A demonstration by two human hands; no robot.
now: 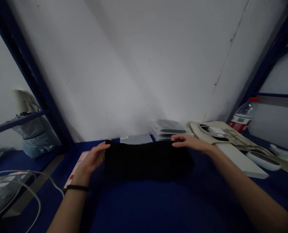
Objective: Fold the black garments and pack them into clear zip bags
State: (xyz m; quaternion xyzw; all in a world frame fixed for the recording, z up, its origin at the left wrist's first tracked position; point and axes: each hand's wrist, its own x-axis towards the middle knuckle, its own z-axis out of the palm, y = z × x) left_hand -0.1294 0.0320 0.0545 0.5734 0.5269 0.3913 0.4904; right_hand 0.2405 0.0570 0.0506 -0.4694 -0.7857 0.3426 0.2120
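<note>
A black cloth hangs between my two hands above the dark blue table. My left hand pinches its upper left corner, thumb on the near side. At the top edge toward the right, my right hand grips the fabric between thumb and fingers. The cloth's top edge sags slightly, and its right end slants down beyond my right hand. Just left of my left wrist lies a pink item, perhaps a phone.
Behind the cloth are stacked packets and a flat grey packet. At right are a beige bag with a cable, a white box, a white oval device and a bottle. White cables loop at left.
</note>
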